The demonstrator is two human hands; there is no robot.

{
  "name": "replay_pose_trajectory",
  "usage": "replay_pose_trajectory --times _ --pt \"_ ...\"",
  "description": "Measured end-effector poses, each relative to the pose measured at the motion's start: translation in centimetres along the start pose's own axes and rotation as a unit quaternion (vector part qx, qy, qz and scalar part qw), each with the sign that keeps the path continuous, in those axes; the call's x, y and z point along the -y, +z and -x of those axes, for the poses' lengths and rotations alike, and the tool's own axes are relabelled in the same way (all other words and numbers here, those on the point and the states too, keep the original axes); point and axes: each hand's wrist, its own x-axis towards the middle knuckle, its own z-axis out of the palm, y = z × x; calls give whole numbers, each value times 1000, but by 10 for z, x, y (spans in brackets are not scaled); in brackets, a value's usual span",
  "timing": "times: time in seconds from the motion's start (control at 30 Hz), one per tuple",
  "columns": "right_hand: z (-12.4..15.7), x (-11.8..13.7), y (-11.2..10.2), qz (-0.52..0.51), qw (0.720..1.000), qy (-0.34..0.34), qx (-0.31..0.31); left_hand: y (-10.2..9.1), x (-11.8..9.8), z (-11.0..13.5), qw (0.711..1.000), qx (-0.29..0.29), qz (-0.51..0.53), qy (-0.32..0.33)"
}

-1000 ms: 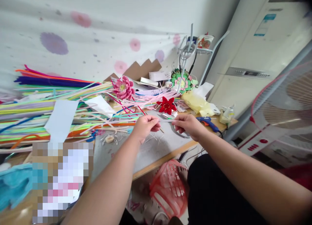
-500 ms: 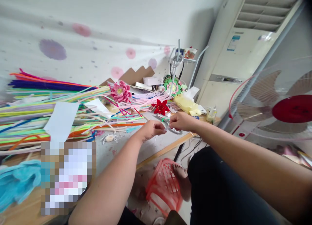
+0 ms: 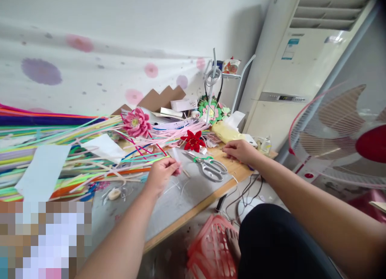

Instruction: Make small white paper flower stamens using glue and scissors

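My left hand (image 3: 163, 172) is closed in a pinch on a thin pale stick (image 3: 177, 158) over the grey mat (image 3: 169, 202). Steel scissors (image 3: 211, 168) lie on the mat just right of it, untouched. My right hand (image 3: 239, 150) rests further right on the wooden table edge (image 3: 193, 214), beside a yellow bag (image 3: 226, 131). Its fingers are curled downward, and whatever is under them is hidden. A red paper flower (image 3: 193, 140) sits between and behind the hands. A pink flower (image 3: 137, 124) stands to the left.
A big pile of coloured pipe cleaners (image 3: 60, 150) covers the table's left. A standing fan (image 3: 340, 138) and a tall air conditioner (image 3: 301, 69) are at the right. Cables (image 3: 247, 186) hang off the table. A red basket (image 3: 214, 251) sits on the floor by a bare foot.
My hands were together on the stick and have parted. The right hand let go and moved right to the table edge; the scissors it covered now show. The left hand keeps the stick.
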Motion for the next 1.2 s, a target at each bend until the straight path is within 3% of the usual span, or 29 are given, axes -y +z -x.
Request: replay_pose_trajectory --times 0.17,0.4,0.6,0.8,1.0,1.1,1.2 --pt "-13 -39 16 -3 997 -51 55 10 -1 -4 998 -43 -17 -51" --pt "-24 -27 48 7 980 -169 108 32 -2 -18 995 -49 -33 -74" --pt "-31 -41 66 67 964 -249 72 24 7 -11 987 -106 53 -108" --pt "-32 -55 73 54 970 -226 69 21 8 -11 981 -114 53 -149" --pt "-29 -56 49 12 982 -169 83 22 4 -9 982 -99 62 -149" --pt "-25 -76 25 66 995 -74 2 23 1 -8 985 -87 61 -138" --pt "-17 -109 2 175 981 58 -52 25 -2 -7 987 -85 57 -126"
